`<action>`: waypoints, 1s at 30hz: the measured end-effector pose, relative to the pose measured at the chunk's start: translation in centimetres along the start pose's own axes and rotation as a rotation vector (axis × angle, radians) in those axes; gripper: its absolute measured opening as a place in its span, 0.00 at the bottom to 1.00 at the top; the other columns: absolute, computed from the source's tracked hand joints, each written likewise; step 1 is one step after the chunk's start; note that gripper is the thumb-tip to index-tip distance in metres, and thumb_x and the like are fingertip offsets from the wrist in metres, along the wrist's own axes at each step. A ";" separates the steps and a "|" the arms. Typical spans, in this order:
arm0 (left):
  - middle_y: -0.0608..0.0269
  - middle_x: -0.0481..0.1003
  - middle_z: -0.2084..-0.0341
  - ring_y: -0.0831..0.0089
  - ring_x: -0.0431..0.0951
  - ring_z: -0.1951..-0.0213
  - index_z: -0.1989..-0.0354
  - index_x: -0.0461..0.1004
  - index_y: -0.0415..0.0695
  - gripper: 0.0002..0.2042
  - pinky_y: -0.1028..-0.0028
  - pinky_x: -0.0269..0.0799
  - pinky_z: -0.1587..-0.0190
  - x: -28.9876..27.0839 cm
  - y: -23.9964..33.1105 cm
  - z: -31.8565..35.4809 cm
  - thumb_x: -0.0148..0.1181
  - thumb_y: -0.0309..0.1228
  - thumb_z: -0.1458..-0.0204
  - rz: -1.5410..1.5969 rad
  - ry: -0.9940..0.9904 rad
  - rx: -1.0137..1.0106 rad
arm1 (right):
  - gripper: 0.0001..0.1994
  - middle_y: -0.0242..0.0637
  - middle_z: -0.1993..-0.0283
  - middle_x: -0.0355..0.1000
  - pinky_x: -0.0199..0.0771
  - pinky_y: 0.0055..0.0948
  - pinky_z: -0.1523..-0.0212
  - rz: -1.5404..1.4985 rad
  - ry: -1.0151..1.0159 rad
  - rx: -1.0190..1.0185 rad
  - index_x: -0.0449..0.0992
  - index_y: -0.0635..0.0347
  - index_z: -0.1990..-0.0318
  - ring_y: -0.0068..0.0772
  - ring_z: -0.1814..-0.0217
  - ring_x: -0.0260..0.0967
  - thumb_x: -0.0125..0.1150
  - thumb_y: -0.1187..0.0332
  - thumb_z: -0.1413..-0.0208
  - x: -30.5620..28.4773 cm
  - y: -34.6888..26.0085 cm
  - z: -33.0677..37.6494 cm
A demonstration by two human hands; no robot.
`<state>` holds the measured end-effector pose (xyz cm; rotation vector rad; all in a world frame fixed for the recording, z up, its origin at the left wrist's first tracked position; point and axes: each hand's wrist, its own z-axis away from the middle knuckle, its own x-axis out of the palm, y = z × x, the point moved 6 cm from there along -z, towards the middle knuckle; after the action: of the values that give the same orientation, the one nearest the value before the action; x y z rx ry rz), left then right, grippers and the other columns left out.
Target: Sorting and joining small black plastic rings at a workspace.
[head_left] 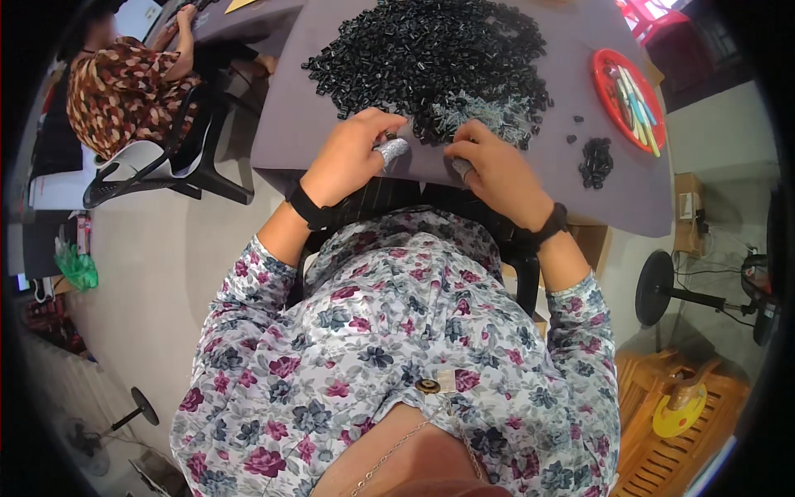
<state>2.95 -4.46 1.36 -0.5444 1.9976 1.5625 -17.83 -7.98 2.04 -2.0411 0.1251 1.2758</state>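
Note:
A wide heap of small black plastic pieces [414,58] covers the middle of the table. Both my hands are at its near edge, just above the table's front. My left hand [348,157] is closed in a pinch, with silver wrapping round a finger; a small dark bit shows by the thumb, too small to name. Facing it, my right hand [503,170] is also closed, thumb and fingers together, with a silver-wrapped finger below. What it pinches is hidden. Pale grey-green scraps [489,114] lie on the heap just beyond my right hand.
On the table's right stands a red tray [598,70] holding several pen-like tools. A smaller pile of black pieces [595,163] lies nearer. At left a person [132,91] sits in a black chair. A wooden chair [662,447] and a pedestal fan [656,288] stand at right.

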 end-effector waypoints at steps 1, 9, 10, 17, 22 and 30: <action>0.49 0.78 0.57 0.52 0.79 0.58 0.46 0.78 0.38 0.25 0.62 0.76 0.54 0.1 -0.1 0.1 0.55 0.13 0.56 -0.019 -0.002 -0.014 | 0.18 0.40 0.48 0.71 0.77 0.41 0.51 0.018 0.009 0.022 0.80 0.60 0.52 0.49 0.50 0.76 0.59 0.83 0.53 0.1 0.5 0.0; 0.49 0.77 0.60 0.47 0.78 0.56 0.50 0.78 0.37 0.23 0.58 0.75 0.53 1.4 0.7 -0.7 0.56 0.13 0.58 -0.156 -0.015 0.118 | 0.20 0.41 0.50 0.71 0.78 0.42 0.53 0.016 0.117 0.085 0.79 0.59 0.49 0.50 0.52 0.76 0.61 0.81 0.52 -1.9 0.2 -0.2; 0.49 0.76 0.60 0.47 0.77 0.55 0.50 0.78 0.37 0.22 0.57 0.74 0.53 1.5 0.7 -0.8 0.56 0.13 0.58 -0.199 -0.019 0.120 | 0.20 0.41 0.51 0.71 0.78 0.42 0.53 0.002 0.097 0.077 0.79 0.58 0.48 0.50 0.52 0.76 0.61 0.81 0.51 -1.2 -0.3 -0.6; 0.49 0.77 0.57 0.47 0.77 0.52 0.47 0.77 0.37 0.24 0.59 0.74 0.50 1.4 0.7 -0.2 0.56 0.12 0.57 -0.250 -0.058 0.125 | 0.21 0.40 0.55 0.69 0.78 0.41 0.55 0.080 0.014 0.039 0.77 0.56 0.43 0.47 0.52 0.73 0.60 0.78 0.47 2.5 -0.3 -0.9; 0.50 0.75 0.52 0.47 0.76 0.48 0.47 0.77 0.38 0.24 0.57 0.74 0.47 0.7 0.2 0.8 0.56 0.13 0.57 -0.181 -0.009 0.112 | 0.23 0.40 0.52 0.71 0.77 0.41 0.51 -0.030 0.070 0.093 0.77 0.58 0.44 0.48 0.49 0.73 0.60 0.82 0.50 0.8 -0.5 0.6; 0.54 0.73 0.47 0.51 0.78 0.50 0.43 0.77 0.42 0.26 0.62 0.75 0.49 1.6 1.1 -0.1 0.57 0.12 0.54 -0.307 -0.012 0.118 | 0.25 0.40 0.52 0.72 0.76 0.41 0.49 0.002 0.163 0.127 0.78 0.57 0.45 0.47 0.47 0.72 0.60 0.84 0.54 1.3 -0.4 1.2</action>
<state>1.08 -4.32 1.19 -0.7523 1.8787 1.2522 -17.89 -6.61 0.83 -2.0330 0.2770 1.0729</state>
